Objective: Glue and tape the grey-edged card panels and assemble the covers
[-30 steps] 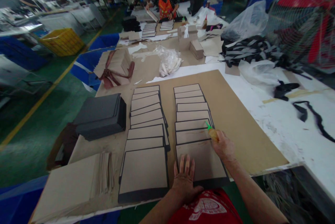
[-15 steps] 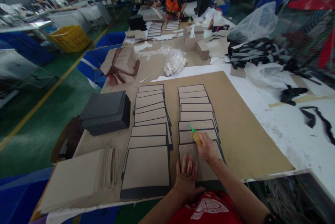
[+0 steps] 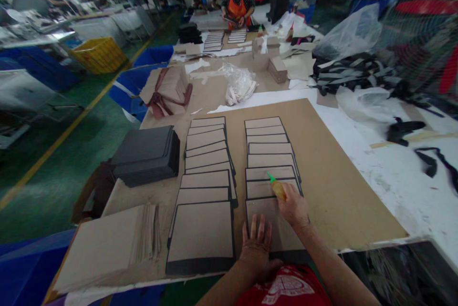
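Observation:
My right hand (image 3: 294, 205) is wrapped round a glue bottle (image 3: 278, 188) with amber contents and a green nozzle. The bottle is tilted, its tip over one of the upper boards in the right column (image 3: 270, 172). These tan boards have dark edges and overlap one another. Flat on the nearest board (image 3: 263, 208) of that column rests my left hand (image 3: 255, 244), its fingers spread. A small shiny spot shows on this board near its top edge. To the left lies a second column of overlapping boards (image 3: 200, 229).
Dark sheets (image 3: 146, 146) are stacked at the left, with a pile of tan boards (image 3: 103, 244) nearer me. Beyond the columns lie a clear plastic bag (image 3: 239, 84) and a tied bundle (image 3: 168, 87). A co-worker in an orange apron (image 3: 236, 8) stands at the far end.
My right hand has moved the glue bottle's tip a little to the right along the board. My left hand stays on the nearest board. The co-worker's arms have drawn inward.

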A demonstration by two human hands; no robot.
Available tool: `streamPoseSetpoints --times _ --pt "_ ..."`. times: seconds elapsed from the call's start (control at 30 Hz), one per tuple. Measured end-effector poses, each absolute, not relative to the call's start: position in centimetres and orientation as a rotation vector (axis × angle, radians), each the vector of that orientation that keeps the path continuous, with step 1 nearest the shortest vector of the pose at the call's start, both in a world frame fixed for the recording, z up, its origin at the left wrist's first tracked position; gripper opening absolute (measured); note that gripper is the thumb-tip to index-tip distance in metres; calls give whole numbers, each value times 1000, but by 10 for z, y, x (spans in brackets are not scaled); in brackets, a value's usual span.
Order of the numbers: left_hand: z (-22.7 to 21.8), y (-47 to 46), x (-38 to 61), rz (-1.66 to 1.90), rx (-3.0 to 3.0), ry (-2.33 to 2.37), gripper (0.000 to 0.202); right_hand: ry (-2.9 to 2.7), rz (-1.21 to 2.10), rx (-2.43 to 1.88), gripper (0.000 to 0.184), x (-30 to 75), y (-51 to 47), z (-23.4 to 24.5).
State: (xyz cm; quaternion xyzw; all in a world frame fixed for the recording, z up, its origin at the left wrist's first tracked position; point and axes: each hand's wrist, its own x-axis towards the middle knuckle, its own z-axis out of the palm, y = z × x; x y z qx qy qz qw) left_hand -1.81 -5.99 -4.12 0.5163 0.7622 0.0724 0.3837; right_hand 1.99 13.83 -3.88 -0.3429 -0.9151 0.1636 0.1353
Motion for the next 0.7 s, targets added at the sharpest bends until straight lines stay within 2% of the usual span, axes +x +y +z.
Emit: streamPoseSetpoints --times 0.2,0.53,0.7 --pt "-44 -61 -17 182 1345 1985 94 -2583 372 -1251 14 51 167 -45" --pt "-46 -60 -19 132 1331 1966 94 -2659 636 -767 17 -1 116 -44" --pt "-48 -61 -20 123 1345 1968 92 -2458 746 -916 12 7 138 -46"
